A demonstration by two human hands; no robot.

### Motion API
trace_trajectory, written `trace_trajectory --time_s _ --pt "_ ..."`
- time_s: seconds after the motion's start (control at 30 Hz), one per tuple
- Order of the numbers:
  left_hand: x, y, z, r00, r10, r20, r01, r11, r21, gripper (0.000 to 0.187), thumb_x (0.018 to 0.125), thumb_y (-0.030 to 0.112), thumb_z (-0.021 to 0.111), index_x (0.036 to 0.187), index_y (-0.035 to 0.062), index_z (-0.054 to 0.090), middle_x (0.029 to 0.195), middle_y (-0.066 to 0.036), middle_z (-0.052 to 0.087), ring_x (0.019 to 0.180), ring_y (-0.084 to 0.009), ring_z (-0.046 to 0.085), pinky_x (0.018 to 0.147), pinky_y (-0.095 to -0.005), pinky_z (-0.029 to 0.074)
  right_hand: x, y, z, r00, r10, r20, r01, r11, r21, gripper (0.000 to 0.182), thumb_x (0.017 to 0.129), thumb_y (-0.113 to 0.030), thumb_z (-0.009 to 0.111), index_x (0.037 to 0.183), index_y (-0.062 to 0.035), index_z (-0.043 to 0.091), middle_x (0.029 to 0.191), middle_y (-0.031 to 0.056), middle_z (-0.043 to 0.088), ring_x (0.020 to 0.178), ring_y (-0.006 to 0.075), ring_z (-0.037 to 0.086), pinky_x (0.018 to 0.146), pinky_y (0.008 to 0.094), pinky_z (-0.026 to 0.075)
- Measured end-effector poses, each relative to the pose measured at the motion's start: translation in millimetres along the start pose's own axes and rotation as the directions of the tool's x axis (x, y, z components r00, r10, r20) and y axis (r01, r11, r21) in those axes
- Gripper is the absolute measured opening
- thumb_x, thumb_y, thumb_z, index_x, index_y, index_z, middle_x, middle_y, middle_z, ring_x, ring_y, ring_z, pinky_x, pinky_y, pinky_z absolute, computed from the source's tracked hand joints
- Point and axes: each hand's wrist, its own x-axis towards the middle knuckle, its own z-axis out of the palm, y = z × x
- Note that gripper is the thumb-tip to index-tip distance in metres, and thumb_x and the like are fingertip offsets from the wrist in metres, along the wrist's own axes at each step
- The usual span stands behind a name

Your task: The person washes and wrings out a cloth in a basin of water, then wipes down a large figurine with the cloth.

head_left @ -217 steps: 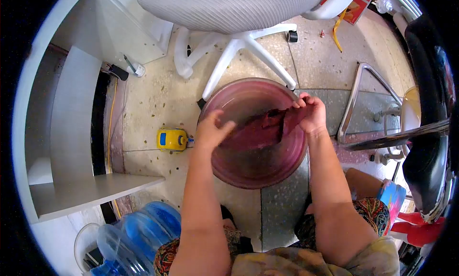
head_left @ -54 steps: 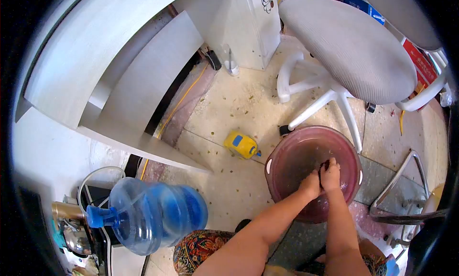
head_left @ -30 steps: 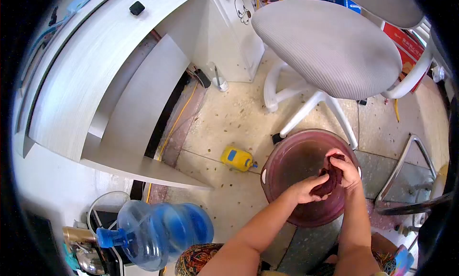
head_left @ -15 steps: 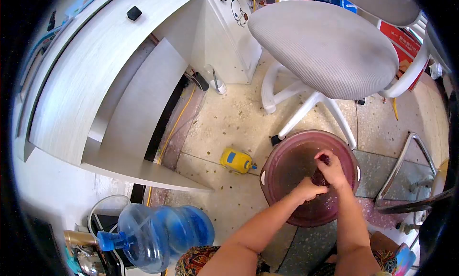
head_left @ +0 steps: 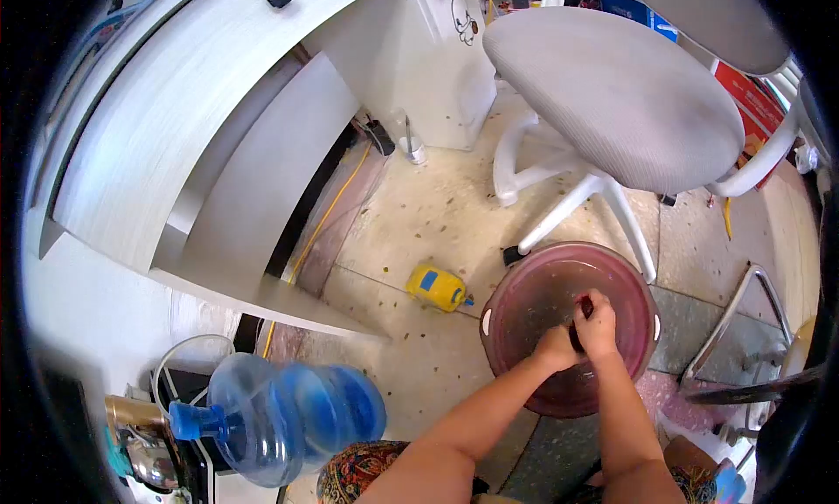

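Since the last frame, our hands have closed in on each other, and less of the dark red cloth (head_left: 586, 307) shows now. We've got it bunched up over the pink basin (head_left: 638, 325), right hand (head_left: 598, 327) curled tight around the top bit, left hand (head_left: 557, 348) closed and pressed up against it just below. Big blue water jug (head_left: 301, 417) is lying on its side off to our left, the yellow bottle (head_left: 437, 286) is flat on the floor (head_left: 411, 216) near the basin, and past that there's the grey office chair (head_left: 625, 98).
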Motion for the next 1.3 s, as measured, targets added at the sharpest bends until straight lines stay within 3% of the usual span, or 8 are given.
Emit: trace_trajectory --time_s 0.4,0.5,0.63,0.77,0.83,0.93,1.1,1.3 --pt "3.7 24.9 -25.7 0.982 -0.191 0.012 0.186 0.942 -0.280 0.056 0.056 0.026 0.075 0.100 0.0015 0.052 0.081 -0.014 0.061 0.078 -0.0253 0.062 0.072 -0.0373 0.048 21.4 -1.0 -21.3 0.989 0.022 -0.148 0.040 0.914 0.404 0.007 0.080 -0.003 0.055 0.087 -0.0012 0.056 0.081 0.0081 0.059 0.078 0.0161 0.056 0.073 0.0272 0.043" --pt "1.0 24.3 -27.2 0.985 0.020 0.170 0.158 0.276 -0.948 0.044 0.073 0.024 0.067 0.110 0.0063 0.052 0.092 -0.008 0.061 0.088 -0.0168 0.058 0.082 -0.0392 0.045 21.8 -1.8 -26.6 0.975 0.049 -0.217 0.039 0.921 0.387 0.008 0.081 -0.004 0.055 0.089 -0.0009 0.055 0.083 0.0094 0.059 0.080 0.0185 0.056 0.075 0.0283 0.043" --pt "17.1 20.9 -17.8 0.975 -0.155 0.157 0.126 -0.195 -0.973 0.027 0.083 0.030 0.054 0.098 0.0073 0.056 0.088 -0.003 0.060 0.085 -0.0200 0.057 0.077 -0.0383 0.046 8.3 -16.7 -17.7 0.942 -0.018 -0.336 0.135 0.934 0.330 0.008 0.084 -0.009 0.054 0.087 -0.0011 0.055 0.083 0.0081 0.058 0.080 0.0177 0.054 0.073 0.0279 0.043" --pt "27.0 15.2 -4.0 0.851 -0.466 -0.243 -0.187 0.164 -0.969 0.018 0.079 0.020 0.059 0.091 0.0070 0.059 0.086 -0.006 0.060 0.076 -0.0175 0.058 0.072 -0.0292 0.047 -2.7 -18.8 -0.6 0.966 0.054 -0.253 0.089 0.850 0.520 0.014 0.087 -0.015 0.052 0.082 -0.0021 0.055 0.079 0.0041 0.056 0.073 0.0121 0.052 0.070 0.0250 0.042" --pt "29.8 23.7 -8.5 0.802 -0.483 -0.351 -0.236 0.284 -0.929 0.012 0.077 0.008 0.058 0.089 0.0051 0.060 0.083 -0.007 0.060 0.075 -0.0160 0.057 0.069 -0.0274 0.047 -1.5 -19.3 -1.6 0.925 0.371 -0.084 -0.104 0.460 0.882 0.023 0.090 -0.021 0.047 0.077 -0.0031 0.054 0.076 0.0045 0.056 0.069 0.0118 0.051 0.066 0.0255 0.042" --pt "24.1 39.2 -16.1 0.585 -0.053 -0.809 -0.476 0.785 -0.395 0.011 0.076 -0.003 0.053 0.082 0.0019 0.060 0.080 -0.006 0.061 0.072 -0.0153 0.058 0.064 -0.0292 0.048 1.1 -27.4 -7.0 0.863 0.501 0.063 -0.194 0.215 0.957 0.027 0.092 -0.025 0.043 0.075 -0.0063 0.051 0.071 0.0033 0.053 0.067 0.0145 0.053 0.064 0.0275 0.043" --pt "3.6 65.9 -28.7 0.608 0.182 -0.773 -0.476 0.863 -0.171 0.012 0.073 -0.004 0.051 0.073 0.0046 0.060 0.074 -0.009 0.060 0.067 -0.0205 0.059 0.062 -0.0298 0.048 4.5 2.9 1.6 0.711 0.502 0.493 -0.413 -0.269 0.870 0.028 0.093 -0.026 0.037 0.082 -0.0058 0.053 0.074 0.0045 0.056 0.071 0.0196 0.056 0.064 0.0323 0.046" --pt "-2.7 66.5 -21.3 0.568 0.543 -0.618 -0.551 0.809 0.203 0.006 0.066 0.006 0.053 0.063 0.0104 0.056 0.067 -0.006 0.054 0.066 -0.0271 0.053 0.058 -0.0375 0.044 -7.1 54.1 17.0 0.688 0.322 0.651 -0.568 -0.319 0.758 0.036 0.084 -0.020 0.032 0.105 0.0013 0.052 0.101 0.0170 0.055 0.093 0.0288 0.056 0.076 0.0372 0.051"
